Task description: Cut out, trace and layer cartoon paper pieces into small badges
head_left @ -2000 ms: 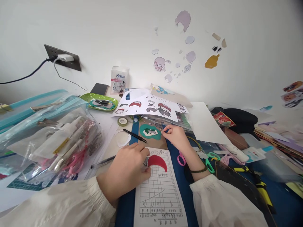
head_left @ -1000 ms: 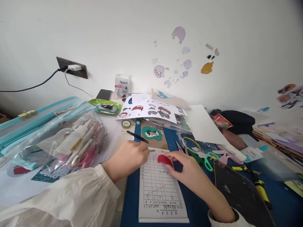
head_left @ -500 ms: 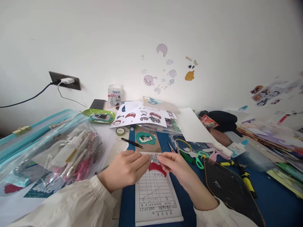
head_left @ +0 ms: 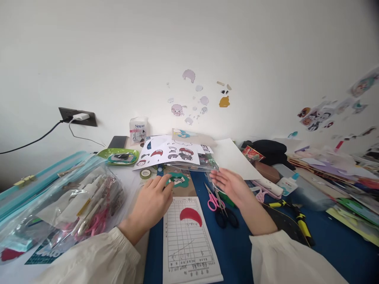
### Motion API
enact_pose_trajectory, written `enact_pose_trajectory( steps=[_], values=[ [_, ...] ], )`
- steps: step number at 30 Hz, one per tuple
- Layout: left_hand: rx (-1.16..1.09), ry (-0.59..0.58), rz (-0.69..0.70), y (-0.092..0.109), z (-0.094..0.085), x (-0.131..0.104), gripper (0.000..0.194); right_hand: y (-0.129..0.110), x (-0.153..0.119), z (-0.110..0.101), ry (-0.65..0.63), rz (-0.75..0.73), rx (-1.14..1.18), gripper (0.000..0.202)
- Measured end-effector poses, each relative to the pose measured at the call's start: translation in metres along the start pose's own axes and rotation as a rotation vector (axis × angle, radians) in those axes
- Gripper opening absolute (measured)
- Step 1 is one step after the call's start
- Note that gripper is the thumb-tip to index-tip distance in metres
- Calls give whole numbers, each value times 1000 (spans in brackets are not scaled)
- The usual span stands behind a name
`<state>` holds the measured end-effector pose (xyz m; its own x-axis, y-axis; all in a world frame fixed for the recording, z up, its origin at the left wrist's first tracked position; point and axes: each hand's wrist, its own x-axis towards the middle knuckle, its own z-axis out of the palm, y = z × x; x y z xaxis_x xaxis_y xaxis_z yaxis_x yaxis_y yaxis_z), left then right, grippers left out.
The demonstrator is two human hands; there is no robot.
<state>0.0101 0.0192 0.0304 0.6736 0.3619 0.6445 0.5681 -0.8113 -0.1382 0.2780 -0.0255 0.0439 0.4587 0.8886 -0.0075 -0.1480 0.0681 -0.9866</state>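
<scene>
A red crescent paper cutout (head_left: 191, 215) lies on a white gridded pad (head_left: 189, 240) on the blue mat. My left hand (head_left: 149, 205) rests left of the pad, its fingers reaching toward a green and white cutout (head_left: 178, 180) on brown card; whether it grips anything I cannot tell. My right hand (head_left: 233, 187) hovers open, fingers spread, just above pink-handled scissors (head_left: 212, 199) and black-handled scissors (head_left: 225, 215). Beyond both hands lies a printed sheet of cartoon parts (head_left: 168, 152) on a clear bag.
A clear zip pouch of tools (head_left: 68, 201) fills the left. A green tray (head_left: 118, 156), tape roll (head_left: 145, 173), phone and Nexcare box (head_left: 137, 130) sit at the back. A dark board (head_left: 288, 225), a yellow-black tool, a glue bottle (head_left: 286, 183) and paper stacks crowd the right.
Both hands have let go of the small piece held over the pad and moved away from it. The red crescent now lies uncovered. The view has tilted upward.
</scene>
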Motion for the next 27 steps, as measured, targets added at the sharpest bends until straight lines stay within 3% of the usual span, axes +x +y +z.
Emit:
enact_pose_trajectory(
  steps=[3,5,10,18,27],
  values=[
    [31,-93,17,0,6,26,27,-12,44,16,56,-66,27,18],
    [33,-150,15,-1,11,44,30,-11,69,30,69,-65,28,23],
    [16,-226,-14,-8,19,72,39,9,99,47,48,-85,51,30],
    [-22,-221,-51,-14,14,88,47,20,100,36,50,-205,15,29],
    [-58,-203,-93,-10,14,92,46,20,66,14,93,-265,68,23]
  ],
)
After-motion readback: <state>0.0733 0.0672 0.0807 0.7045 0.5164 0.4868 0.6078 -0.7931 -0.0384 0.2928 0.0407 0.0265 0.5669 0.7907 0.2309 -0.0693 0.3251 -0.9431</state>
